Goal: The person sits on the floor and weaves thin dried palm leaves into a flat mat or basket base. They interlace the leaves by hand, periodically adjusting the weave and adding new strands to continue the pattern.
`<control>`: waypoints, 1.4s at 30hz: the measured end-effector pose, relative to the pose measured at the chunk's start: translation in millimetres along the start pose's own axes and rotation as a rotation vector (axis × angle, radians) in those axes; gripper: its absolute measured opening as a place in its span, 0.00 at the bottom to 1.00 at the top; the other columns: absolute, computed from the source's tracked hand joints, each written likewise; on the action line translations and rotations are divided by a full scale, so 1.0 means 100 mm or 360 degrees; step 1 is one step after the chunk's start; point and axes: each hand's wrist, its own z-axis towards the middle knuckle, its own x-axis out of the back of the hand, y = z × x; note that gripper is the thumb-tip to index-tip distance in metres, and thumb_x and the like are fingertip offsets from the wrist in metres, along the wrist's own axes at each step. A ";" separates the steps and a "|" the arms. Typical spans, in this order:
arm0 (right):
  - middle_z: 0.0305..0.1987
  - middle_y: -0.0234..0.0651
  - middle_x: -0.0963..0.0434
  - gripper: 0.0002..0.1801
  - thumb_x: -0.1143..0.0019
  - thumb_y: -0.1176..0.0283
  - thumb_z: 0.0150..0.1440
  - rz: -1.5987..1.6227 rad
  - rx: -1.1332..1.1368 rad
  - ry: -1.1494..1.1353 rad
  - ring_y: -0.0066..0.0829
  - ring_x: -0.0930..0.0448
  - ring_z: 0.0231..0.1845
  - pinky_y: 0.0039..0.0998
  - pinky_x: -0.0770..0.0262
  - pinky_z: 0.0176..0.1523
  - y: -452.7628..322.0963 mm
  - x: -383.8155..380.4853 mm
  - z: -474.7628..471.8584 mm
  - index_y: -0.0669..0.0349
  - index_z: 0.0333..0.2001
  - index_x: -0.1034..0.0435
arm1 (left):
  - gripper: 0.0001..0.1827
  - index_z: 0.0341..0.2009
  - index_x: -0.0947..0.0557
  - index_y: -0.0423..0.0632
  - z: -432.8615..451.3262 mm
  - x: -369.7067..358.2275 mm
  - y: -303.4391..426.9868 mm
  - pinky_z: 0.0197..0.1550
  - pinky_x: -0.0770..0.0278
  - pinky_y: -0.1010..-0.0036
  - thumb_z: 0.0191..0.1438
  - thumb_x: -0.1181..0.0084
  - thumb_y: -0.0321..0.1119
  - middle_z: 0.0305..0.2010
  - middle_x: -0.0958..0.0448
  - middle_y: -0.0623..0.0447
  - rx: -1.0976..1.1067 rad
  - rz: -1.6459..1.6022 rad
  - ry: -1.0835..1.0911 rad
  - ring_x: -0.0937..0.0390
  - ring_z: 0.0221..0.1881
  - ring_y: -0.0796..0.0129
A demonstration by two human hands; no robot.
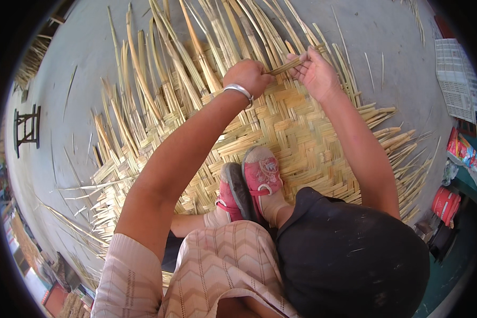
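A split-reed mat (288, 123) in a slanting twill weave spreads before me, with long unwoven reed ends (175, 65) fanning out along its far edge. Above that edge, my left hand (247, 76) grips one end of a flat reed strip (283, 68); a silver bracelet circles the wrist. The strip slants up to my right hand (317, 74), which pinches it between thumb and fingers, palm partly turned up. The left fingertips are hidden behind the fist. Both of my feet, in red shoes (264, 171), rest on the weave.
Loose reed slivers (69, 91) lie on the grey concrete floor (385, 35). A small dark wooden frame (27, 130) stands at the left. Along the right are a pale plastic crate (455, 79), a colourful printed bag (463, 149) and a red container (446, 206). Reed ends also jut out on the mat's right side.
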 end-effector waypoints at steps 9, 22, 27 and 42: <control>0.48 0.42 0.27 0.12 0.55 0.64 0.62 -0.0625 0.0030 -0.0359 0.32 0.27 0.51 0.31 0.31 0.58 -0.07 -0.26 0.38 0.63 0.39 0.32 | 0.13 0.26 0.18 0.48 -0.05 -0.18 -0.06 0.38 0.26 0.59 0.47 0.45 0.44 0.30 0.22 0.43 0.0161 -0.0304 0.0515 0.24 0.34 0.48; 0.37 0.33 0.24 0.19 0.40 0.71 0.51 -0.1731 -0.0024 -0.0426 0.20 0.28 0.38 0.23 0.33 0.43 0.06 -0.46 0.65 0.65 0.46 0.32 | 0.15 0.22 0.21 0.43 -0.07 -0.19 -0.12 0.29 0.27 0.67 0.45 0.41 0.43 0.18 0.24 0.46 0.0317 -0.0663 0.0750 0.25 0.22 0.57; 0.37 0.30 0.25 0.14 0.39 0.71 0.51 -0.1344 0.0133 -0.0511 0.18 0.29 0.39 0.21 0.34 0.44 0.06 -0.41 0.49 0.62 0.41 0.30 | 0.14 0.27 0.18 0.47 -0.04 -0.21 -0.19 0.38 0.26 0.62 0.45 0.44 0.45 0.27 0.21 0.42 0.0364 -0.0725 0.0620 0.23 0.32 0.50; 0.42 0.29 0.27 0.15 0.45 0.74 0.55 -0.0652 0.0143 -0.0242 0.19 0.27 0.43 0.20 0.30 0.42 -0.04 -0.22 0.27 0.59 0.48 0.30 | 0.15 0.40 0.17 0.49 0.19 -0.12 -0.31 0.42 0.26 0.69 0.49 0.42 0.41 0.33 0.19 0.48 0.0155 -0.0441 -0.0122 0.22 0.36 0.60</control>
